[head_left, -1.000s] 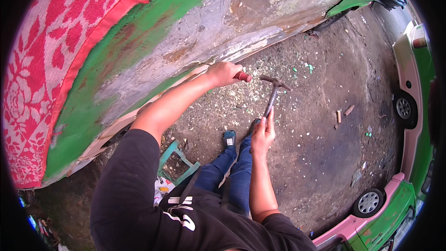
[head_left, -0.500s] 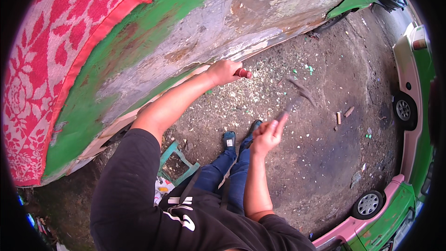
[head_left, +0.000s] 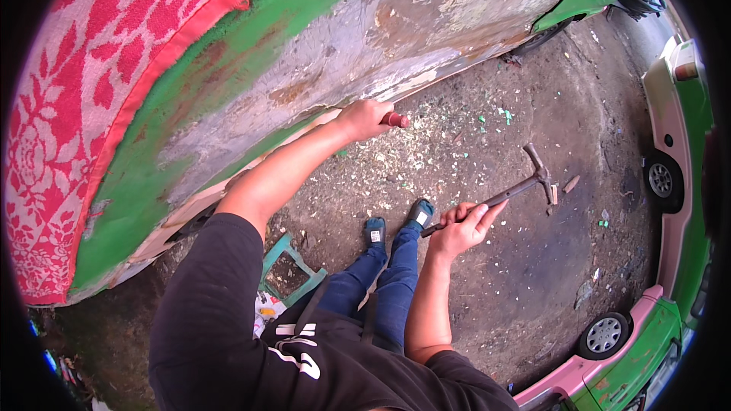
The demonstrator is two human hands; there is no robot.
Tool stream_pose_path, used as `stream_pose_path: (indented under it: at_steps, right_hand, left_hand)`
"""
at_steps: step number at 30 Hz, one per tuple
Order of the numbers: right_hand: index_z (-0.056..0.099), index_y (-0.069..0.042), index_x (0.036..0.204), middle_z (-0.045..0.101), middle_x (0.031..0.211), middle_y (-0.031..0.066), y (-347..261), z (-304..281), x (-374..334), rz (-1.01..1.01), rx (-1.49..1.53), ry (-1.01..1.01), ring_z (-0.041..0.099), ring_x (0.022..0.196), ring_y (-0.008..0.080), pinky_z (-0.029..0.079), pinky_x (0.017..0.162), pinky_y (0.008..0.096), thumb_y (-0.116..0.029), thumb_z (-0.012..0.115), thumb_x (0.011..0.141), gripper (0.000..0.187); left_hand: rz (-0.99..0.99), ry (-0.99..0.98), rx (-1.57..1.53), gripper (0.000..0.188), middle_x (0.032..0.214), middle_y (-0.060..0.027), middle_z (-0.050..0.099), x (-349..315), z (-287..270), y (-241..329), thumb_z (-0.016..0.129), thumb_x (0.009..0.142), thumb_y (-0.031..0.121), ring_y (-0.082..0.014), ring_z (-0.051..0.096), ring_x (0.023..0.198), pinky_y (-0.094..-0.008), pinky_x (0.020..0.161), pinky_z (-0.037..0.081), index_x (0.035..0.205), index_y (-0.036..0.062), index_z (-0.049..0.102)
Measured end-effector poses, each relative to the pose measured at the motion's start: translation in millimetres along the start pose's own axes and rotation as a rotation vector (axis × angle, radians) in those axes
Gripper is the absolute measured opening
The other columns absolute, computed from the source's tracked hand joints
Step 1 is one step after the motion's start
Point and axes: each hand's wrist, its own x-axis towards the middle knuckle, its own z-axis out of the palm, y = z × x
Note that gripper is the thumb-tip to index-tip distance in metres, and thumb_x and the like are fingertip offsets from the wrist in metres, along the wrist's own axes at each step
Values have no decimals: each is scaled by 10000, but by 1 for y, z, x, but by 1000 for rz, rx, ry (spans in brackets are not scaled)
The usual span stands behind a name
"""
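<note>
My left hand point(head_left: 362, 119) is closed round a tool with a red handle point(head_left: 396, 120). The handle's rounded end sticks out to the right; the rest of the tool is hidden by the fist, so its kind does not show. This fist is at the lower edge of a car body panel point(head_left: 304, 68), scraped down to grey and brown with green paint left around. My right hand point(head_left: 463, 232) grips a dark hammer point(head_left: 521, 187) partway along its handle, out to the right over the ground. The hammer's head points away from the red handle, well apart from it.
A red and pink floral cloth point(head_left: 145, 46) covers the car's upper left. Pale paint chips litter the ground point(head_left: 411, 152) below the panel. A green stool frame point(head_left: 293, 270) stands by my legs. Other green and pink cars point(head_left: 670, 259) line the right side. A wood piece point(head_left: 571, 184) lies there.
The hammer has swung right and down, away from the red handle, and my right hand has moved slightly right with it. My left hand has stayed nearly in place.
</note>
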Motion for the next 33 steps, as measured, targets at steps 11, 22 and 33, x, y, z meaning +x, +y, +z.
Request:
stream_pose_path:
  at_steps: [11,22,33]
  right_hand:
    - [359,-119,1500,421,701,-68,37,-18,-36,382,-285,-455,355,555,21,319,477,192,-66,478,1008,509]
    - [351,-150,1507,431,715,-56,48,-1,-34,126,-460,-551,360,547,31,313,467,195,-90,478,1018,508]
    - [350,-166,1506,395,666,-54,24,-13,-20,229,-275,-412,341,504,13,283,412,178,-123,465,1029,492]
  left_hand:
    - [-53,-15,-20,207,751,-145,659,4,-9,2,680,819,266,-363,660,739,-465,648,514,855,101,562]
    - [-150,-21,-55,250,748,-173,645,-1,-4,-6,684,822,285,-381,645,726,-462,634,495,869,75,558]
    - [-20,119,-59,322,656,-140,529,-57,-7,-33,703,828,279,-357,587,653,-457,628,466,730,64,484]
